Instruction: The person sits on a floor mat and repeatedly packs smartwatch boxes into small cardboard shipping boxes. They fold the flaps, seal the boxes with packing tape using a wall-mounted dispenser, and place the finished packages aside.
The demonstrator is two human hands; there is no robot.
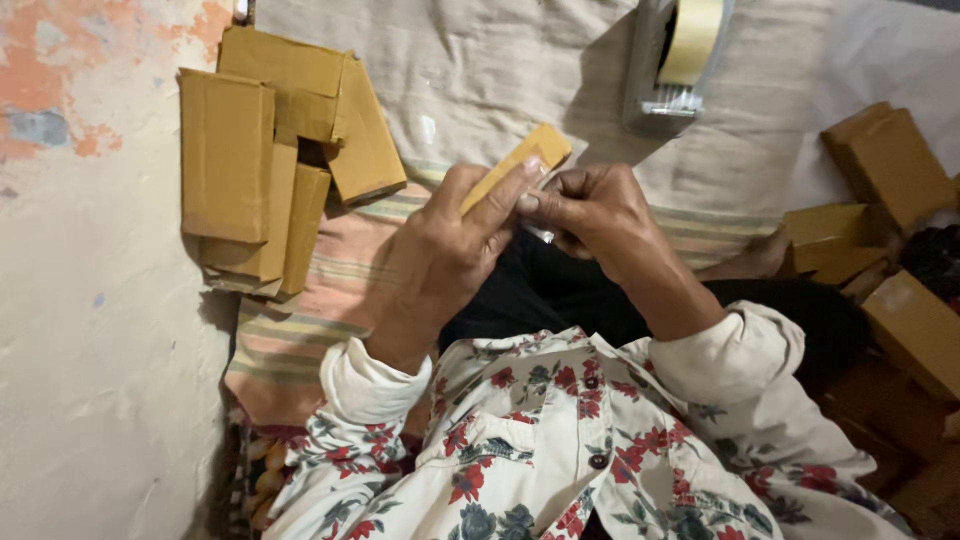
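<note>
My left hand [440, 255] grips a small flat brown cardboard box [528, 155], tilted with its far end pointing up and right. My right hand [595, 215] meets it from the right, fingertips pinched against the box's near edge beside my left thumb; a bit of clear tape seems to show under the fingers. Both hands work over my lap, above a dark garment and my white flowered shirt sleeves.
A pile of several closed brown boxes [265, 150] lies on the striped cloth [300, 330] to the left. A grey tape dispenser with a tan roll [672, 60] stands at the top. More brown boxes [890, 165] are heaped on the right. A painted wall [90, 350] fills the left.
</note>
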